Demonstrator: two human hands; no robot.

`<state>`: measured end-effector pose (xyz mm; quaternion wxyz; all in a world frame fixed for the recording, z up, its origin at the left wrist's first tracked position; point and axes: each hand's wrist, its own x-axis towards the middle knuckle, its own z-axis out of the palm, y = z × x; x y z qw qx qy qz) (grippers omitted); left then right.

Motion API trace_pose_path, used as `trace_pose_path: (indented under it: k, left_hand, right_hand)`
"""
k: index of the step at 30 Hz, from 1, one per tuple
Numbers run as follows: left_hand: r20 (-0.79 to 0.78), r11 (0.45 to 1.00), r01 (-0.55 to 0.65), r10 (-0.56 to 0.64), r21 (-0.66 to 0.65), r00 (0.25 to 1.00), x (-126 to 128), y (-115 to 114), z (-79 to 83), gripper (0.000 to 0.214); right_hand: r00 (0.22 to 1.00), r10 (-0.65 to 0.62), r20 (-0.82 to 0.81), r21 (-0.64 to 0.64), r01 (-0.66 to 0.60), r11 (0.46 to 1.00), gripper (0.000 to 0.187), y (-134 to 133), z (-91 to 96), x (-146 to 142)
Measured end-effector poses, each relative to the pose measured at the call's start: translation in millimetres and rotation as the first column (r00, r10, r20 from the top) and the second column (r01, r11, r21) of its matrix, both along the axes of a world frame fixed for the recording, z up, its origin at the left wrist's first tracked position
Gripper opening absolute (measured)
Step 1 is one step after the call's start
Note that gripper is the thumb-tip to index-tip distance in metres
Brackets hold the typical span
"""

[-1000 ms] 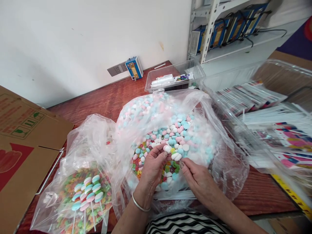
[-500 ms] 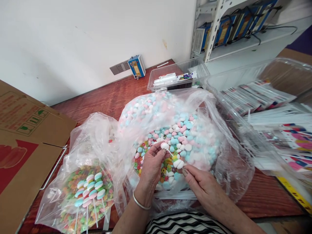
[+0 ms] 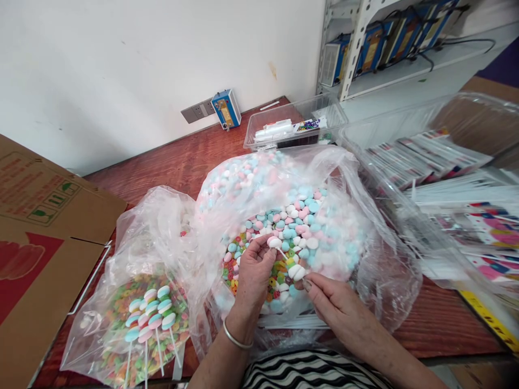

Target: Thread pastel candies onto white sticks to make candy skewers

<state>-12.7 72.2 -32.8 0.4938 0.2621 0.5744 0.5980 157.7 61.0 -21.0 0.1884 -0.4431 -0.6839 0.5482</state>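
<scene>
In my left hand (image 3: 256,267) a white marshmallow (image 3: 274,242) is pinched between thumb and fingertips, at the upper end of a thin white stick (image 3: 283,253). Lower on that stick sit green and yellow gummy rings and white marshmallows, making a candy skewer (image 3: 295,269). My right hand (image 3: 328,297) closes its thumb and fingers on the skewer's lower end, beside the lowest marshmallow. Beneath both hands lies an open clear plastic bag (image 3: 389,270) of pink, blue and white marshmallows (image 3: 312,205), with colourful gummy rings (image 3: 275,281) near the left hand.
Several finished-looking marshmallow skewers (image 3: 152,308) rest on a bag of gummy rings (image 3: 113,302) at left. A cardboard box (image 3: 52,216) stands beyond it. Clear bins (image 3: 259,127) and packaged goods (image 3: 413,156) occupy the back and right. A blue device (image 3: 226,109) leans by the wall socket.
The view has shifted very slightly. Both hands keep their hold on the skewer in nearly the same position.
</scene>
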Motion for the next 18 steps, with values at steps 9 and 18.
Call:
trace_pose_path:
  k: [9, 18]
  left_hand:
    - [-0.077, 0.999, 0.04, -0.039, 0.008, 0.996, -1, -1, -1.0, 0.03]
    - [-0.26, 0.992, 0.101, -0.079, 0.073, 0.962, 1, -3, -10.6, 0.024]
  right_hand:
    - [0.998, -0.038, -0.047, -0.087, 0.033, 0.996, 0.028, 1, -0.7, -2]
    - [0.979, -0.107, -0.171, -0.249, 0.062, 0.967, 0.026, -3, -8.0, -5]
